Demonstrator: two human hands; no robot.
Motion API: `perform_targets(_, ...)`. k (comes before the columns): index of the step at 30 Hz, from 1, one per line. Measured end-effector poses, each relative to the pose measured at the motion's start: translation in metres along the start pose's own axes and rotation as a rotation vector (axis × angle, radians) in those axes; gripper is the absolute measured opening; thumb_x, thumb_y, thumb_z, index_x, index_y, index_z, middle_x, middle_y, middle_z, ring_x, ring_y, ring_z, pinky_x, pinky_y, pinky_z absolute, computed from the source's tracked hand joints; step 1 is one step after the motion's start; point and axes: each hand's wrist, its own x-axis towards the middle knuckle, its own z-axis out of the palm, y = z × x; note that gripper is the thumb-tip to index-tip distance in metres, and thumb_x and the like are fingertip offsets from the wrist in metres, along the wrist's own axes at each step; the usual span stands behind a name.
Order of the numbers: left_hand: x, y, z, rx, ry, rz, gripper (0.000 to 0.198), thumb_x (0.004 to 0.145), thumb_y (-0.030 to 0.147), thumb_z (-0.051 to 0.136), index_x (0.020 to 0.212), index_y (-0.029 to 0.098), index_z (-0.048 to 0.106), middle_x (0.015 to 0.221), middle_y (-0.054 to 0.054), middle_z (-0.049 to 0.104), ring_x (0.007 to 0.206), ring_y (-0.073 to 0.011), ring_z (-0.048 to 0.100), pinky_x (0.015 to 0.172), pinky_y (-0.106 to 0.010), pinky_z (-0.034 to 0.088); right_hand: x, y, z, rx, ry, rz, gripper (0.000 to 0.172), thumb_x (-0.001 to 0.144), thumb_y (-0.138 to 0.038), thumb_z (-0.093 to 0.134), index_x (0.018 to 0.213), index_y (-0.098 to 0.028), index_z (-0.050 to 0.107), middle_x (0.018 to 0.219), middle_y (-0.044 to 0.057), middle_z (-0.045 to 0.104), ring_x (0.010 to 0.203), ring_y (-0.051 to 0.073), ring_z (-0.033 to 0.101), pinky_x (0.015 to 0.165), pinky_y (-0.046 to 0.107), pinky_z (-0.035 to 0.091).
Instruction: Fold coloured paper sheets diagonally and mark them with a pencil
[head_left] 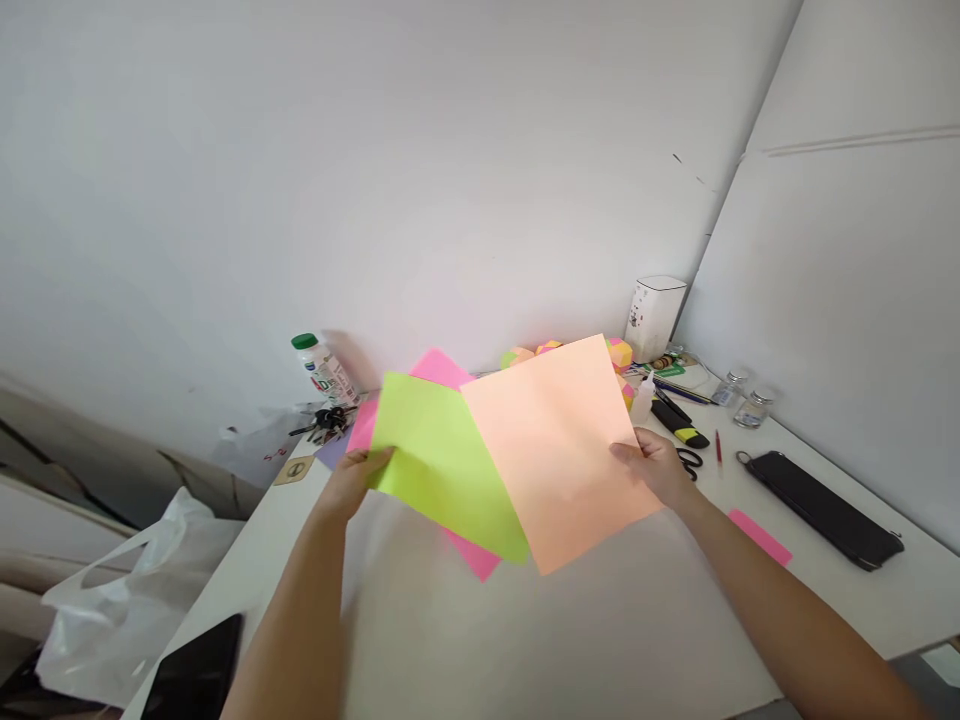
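Observation:
My left hand (358,480) pinches the left edge of a lime-green sheet of paper (442,460). In my right hand (656,465) is a peach sheet of paper (559,450), gripped at its right edge. Both sheets are held up over the white table, the peach one overlapping the green one's right side. Pink paper (474,556) shows behind and below the green sheet; how it is supported is hidden. Behind the peach sheet, several multicoloured folded paper shapes (619,354) stick out by the wall.
A bottle with a green cap (326,370) and keys (328,422) stand at the back left. Scissors (689,460), a glue bottle (643,398), glass jars (753,408) and a black pouch (821,505) are on the right. A phone (193,672) lies at the left edge, beside a plastic bag (135,610).

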Motion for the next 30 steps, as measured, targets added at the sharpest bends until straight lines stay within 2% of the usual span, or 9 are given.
perform_targets(6,0.013,-0.011,-0.035,0.07,0.345,-0.193,0.034,0.091,0.034,0.057,0.12,0.017,0.054,0.12,-0.009,0.056,0.101,-0.021,0.059,0.084,-0.041,0.053,-0.002,-0.022,-0.018,-0.005,-0.339,0.205,0.041,0.064,-0.052,0.072,0.084,-0.019,0.061,0.081,0.003,0.068,0.07,0.02,0.065,0.059,0.03,0.051)
perform_targets(10,0.018,-0.015,-0.034,0.203,0.423,-0.266,0.034,0.091,0.035,0.057,0.12,0.017,0.054,0.119,-0.009,0.057,0.101,-0.0209,0.06,0.083,-0.041,0.053,-0.003,-0.023,-0.015,-0.212,-0.419,0.216,0.031,0.064,-0.045,0.072,0.075,-0.018,0.062,0.078,0.001,0.066,0.068,0.018,0.063,0.054,0.025,0.046)
perform_targets(15,0.005,-0.008,-0.024,0.461,0.556,-0.2,0.037,0.09,0.035,0.058,0.122,0.018,0.052,0.124,-0.009,0.054,0.108,-0.0232,0.057,0.09,-0.045,0.05,-0.009,-0.023,-0.011,-0.303,-0.585,0.236,0.018,0.065,-0.032,0.066,0.077,-0.019,0.064,0.078,0.001,0.068,0.07,0.019,0.064,0.054,0.024,0.045)
perform_targets(20,-0.016,0.02,0.002,0.718,0.715,0.061,0.076,0.084,0.031,0.059,0.141,-0.002,0.021,0.148,-0.033,0.012,0.139,-0.047,0.005,0.108,-0.065,0.011,-0.016,-0.015,-0.002,-0.372,-0.575,0.155,0.005,0.067,-0.025,0.059,0.068,-0.02,0.061,0.067,-0.001,0.065,0.059,0.017,0.061,0.045,0.023,0.041)
perform_targets(22,-0.026,0.029,0.022,0.792,0.582,0.204,0.075,0.085,0.034,0.053,0.142,-0.002,0.02,0.149,-0.032,0.013,0.14,-0.0452,0.006,0.109,-0.062,0.01,-0.018,-0.009,0.002,-0.392,-0.569,0.116,0.006,0.067,-0.024,0.059,0.071,-0.021,0.062,0.07,0.0,0.066,0.06,0.018,0.063,0.045,0.023,0.042)
perform_targets(26,-0.064,0.016,0.09,0.899,-0.013,0.45,0.065,0.076,0.053,0.062,0.132,0.023,0.05,0.142,-0.009,0.046,0.131,-0.0293,0.042,0.107,-0.037,0.036,-0.018,0.007,0.013,-0.475,-0.523,-0.022,0.026,0.069,-0.022,0.06,0.094,-0.025,0.067,0.088,0.002,0.071,0.072,0.02,0.066,0.054,0.026,0.049)
perform_targets(27,-0.077,0.005,0.111,0.922,-0.218,0.529,0.072,0.07,0.058,0.067,0.134,0.029,0.049,0.145,-0.004,0.044,0.133,-0.0272,0.041,0.107,-0.034,0.036,-0.018,0.01,0.016,-0.509,-0.499,-0.069,0.033,0.069,-0.022,0.061,0.102,-0.026,0.066,0.094,0.003,0.07,0.078,0.022,0.066,0.06,0.029,0.052)
perform_targets(29,-0.102,-0.02,0.152,1.066,-0.705,0.766,0.092,0.072,0.069,0.059,0.147,0.024,0.029,0.156,-0.01,0.02,0.142,-0.0345,0.02,0.114,-0.049,0.023,-0.016,0.017,0.022,-0.585,-0.438,-0.171,0.043,0.07,-0.022,0.062,0.113,-0.024,0.062,0.105,0.007,0.068,0.094,0.026,0.064,0.076,0.038,0.053)
perform_targets(30,-0.112,-0.031,0.17,1.117,-0.811,0.848,0.097,0.073,0.072,0.055,0.149,0.022,0.022,0.157,-0.012,0.012,0.143,-0.038,0.011,0.113,-0.057,0.015,-0.014,0.021,0.025,-0.622,-0.413,-0.225,0.045,0.071,-0.022,0.063,0.116,-0.022,0.061,0.108,0.009,0.067,0.101,0.028,0.061,0.084,0.043,0.052)
